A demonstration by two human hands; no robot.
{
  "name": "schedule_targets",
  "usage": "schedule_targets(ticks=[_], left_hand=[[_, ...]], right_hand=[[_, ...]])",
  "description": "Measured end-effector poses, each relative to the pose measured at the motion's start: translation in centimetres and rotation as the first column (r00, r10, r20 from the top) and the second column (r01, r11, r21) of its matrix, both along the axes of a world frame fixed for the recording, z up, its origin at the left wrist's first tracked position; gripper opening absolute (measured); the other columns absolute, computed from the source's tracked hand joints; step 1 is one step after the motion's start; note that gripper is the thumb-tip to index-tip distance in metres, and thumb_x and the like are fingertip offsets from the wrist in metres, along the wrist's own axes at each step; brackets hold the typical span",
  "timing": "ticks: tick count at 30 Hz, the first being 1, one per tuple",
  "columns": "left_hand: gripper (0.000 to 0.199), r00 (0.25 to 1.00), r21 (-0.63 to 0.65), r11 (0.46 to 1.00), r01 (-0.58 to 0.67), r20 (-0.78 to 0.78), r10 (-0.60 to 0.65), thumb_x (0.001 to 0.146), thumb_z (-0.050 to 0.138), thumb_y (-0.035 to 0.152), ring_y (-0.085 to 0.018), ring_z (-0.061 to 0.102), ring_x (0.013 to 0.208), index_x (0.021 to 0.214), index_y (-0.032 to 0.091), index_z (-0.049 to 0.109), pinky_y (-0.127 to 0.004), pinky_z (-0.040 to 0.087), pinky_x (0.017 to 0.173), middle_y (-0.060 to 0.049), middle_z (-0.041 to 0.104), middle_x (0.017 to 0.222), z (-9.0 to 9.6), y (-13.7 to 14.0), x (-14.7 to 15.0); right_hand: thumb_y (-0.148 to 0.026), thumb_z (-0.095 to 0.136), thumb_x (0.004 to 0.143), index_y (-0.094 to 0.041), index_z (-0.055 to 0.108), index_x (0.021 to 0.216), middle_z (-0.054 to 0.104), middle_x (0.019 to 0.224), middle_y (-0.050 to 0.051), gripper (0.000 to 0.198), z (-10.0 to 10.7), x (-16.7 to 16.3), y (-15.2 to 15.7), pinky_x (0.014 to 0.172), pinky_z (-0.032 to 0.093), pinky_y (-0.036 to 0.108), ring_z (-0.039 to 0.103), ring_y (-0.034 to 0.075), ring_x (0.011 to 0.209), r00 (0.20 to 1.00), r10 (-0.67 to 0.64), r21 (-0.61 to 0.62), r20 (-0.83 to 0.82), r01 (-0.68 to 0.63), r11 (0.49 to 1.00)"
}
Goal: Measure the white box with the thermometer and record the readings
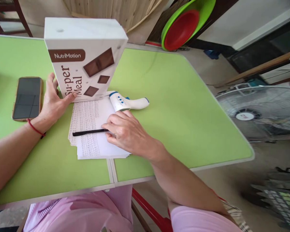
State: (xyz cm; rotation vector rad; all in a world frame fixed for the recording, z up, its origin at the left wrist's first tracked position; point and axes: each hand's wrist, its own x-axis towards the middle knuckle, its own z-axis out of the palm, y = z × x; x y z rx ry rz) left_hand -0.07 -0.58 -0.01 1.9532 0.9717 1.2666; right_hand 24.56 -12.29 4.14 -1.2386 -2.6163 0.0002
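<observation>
A white and brown NutriMotion box [87,61] stands upright at the back of a stack of written papers [89,125]. My left hand [54,100] grips the box's lower left corner, thumb across its front and fingers behind. Over the papers, my right hand [124,133] has its fingers closed around one end of a black pen [89,132], which lies level and points left. Beyond that hand, a white and blue infrared thermometer [128,101] rests on its side, partly on the papers and close to the box.
A phone [27,98] lies on the green table [174,112] left of my left hand. Past the table's right edge stands a fan [246,116]. Green and red basins [183,27] lean at the back, and a red stool [152,209] is below the front edge.
</observation>
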Motion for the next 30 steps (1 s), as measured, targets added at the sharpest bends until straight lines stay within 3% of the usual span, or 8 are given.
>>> schedule_targets(ticks=[5,10,14,17,20,22,25,30], left_hand=[[0.075,0.989,-0.036,0.999,0.036,0.147,-0.031,0.075,0.082,0.051,-0.028,0.058,0.117,0.128,0.024,0.036,-0.047,0.056,0.094,-0.009,0.06,0.124,0.1,-0.1,0.4],[0.082,0.979,-0.1,0.995,0.016,0.204,0.005,0.075,0.082,0.052,-0.029,0.06,0.118,0.134,0.027,0.032,-0.045,0.058,0.092,-0.008,0.057,0.129,-0.9,-0.3,0.3],[0.079,0.968,-0.154,0.988,-0.015,0.244,0.053,0.075,0.081,0.052,-0.03,0.064,0.112,0.134,0.027,0.034,-0.043,0.06,0.087,-0.01,0.061,0.121,-1.3,-0.7,0.2],[0.074,0.97,-0.18,0.983,-0.047,0.225,0.088,0.077,0.08,0.052,-0.028,0.066,0.109,0.132,0.025,0.038,-0.041,0.061,0.087,-0.011,0.064,0.117,-1.1,-1.3,0.2],[0.071,0.979,-0.19,0.981,-0.049,0.184,0.084,0.078,0.078,0.055,-0.029,0.066,0.109,0.13,0.023,0.041,-0.04,0.061,0.085,-0.012,0.065,0.117,-0.4,-2.2,0.4],[0.068,0.986,-0.198,0.98,-0.017,0.158,0.049,0.081,0.075,0.057,-0.029,0.067,0.109,0.129,0.021,0.043,-0.04,0.062,0.083,-0.013,0.066,0.116,0.2,-2.9,0.7],[0.06,0.991,-0.216,0.976,0.024,0.134,0.006,0.084,0.072,0.055,-0.029,0.068,0.106,0.126,0.02,0.047,-0.039,0.063,0.081,-0.012,0.068,0.114,0.8,-3.7,1.0],[0.051,0.996,-0.206,0.978,0.032,0.089,-0.014,0.086,0.069,0.055,-0.028,0.068,0.102,0.118,0.018,0.052,-0.036,0.063,0.074,-0.012,0.068,0.114,0.9,-3.7,1.3]], right_hand=[[-0.007,0.049,0.081,-0.02,0.07,0.101,0.067,0.094,0.008,0.032,-0.3,3.4,2.3,0.08,0.046,0.04,0.058,0.024,0.09,0.928,-0.292,0.052,-0.232,0.311,0.949],[-0.014,0.059,0.074,-0.018,0.057,0.131,0.061,0.124,0.015,0.057,-2.2,6.3,4.6,0.096,0.043,0.055,0.052,0.036,0.116,0.857,-0.513,-0.026,-0.05,0.513,0.858],[-0.02,0.063,0.072,-0.018,0.063,0.117,0.068,0.103,0.012,0.045,-3.3,6.2,4.9,0.089,0.048,0.052,0.06,0.032,0.097,0.834,-0.549,-0.133,-0.055,0.539,0.832],[-0.026,0.071,0.063,-0.019,0.061,0.105,0.068,0.096,0.011,0.044,-2.7,5.6,4.5,0.075,0.053,0.047,0.062,0.028,0.085,0.721,-0.62,-0.168,-0.31,0.6,0.782],[-0.029,0.069,0.062,-0.022,0.054,0.098,0.065,0.09,0.007,0.039,-1.0,4.0,3.1,0.065,0.054,0.04,0.061,0.022,0.074,0.537,-0.476,-0.22,-0.696,0.471,0.854],[-0.031,0.064,0.066,-0.024,0.052,0.09,0.061,0.078,0.001,0.028,0.0,2.2,1.8,0.058,0.054,0.037,0.057,0.016,0.06,0.426,-0.35,-0.301,-0.834,0.18,0.936],[-0.03,0.06,0.066,-0.023,0.052,0.084,0.057,0.066,-0.003,0.02,0.6,-0.8,0.2,0.046,0.049,0.031,0.054,0.013,0.048,0.275,-0.481,-0.532,-0.833,-0.156,0.832],[-0.032,0.065,0.064,-0.021,0.05,0.079,0.056,0.061,-0.006,0.024,-1.0,-3.4,-0.2,0.047,0.047,0.03,0.055,0.012,0.046,0.167,-0.645,-0.665,-0.746,-0.247,0.705]])
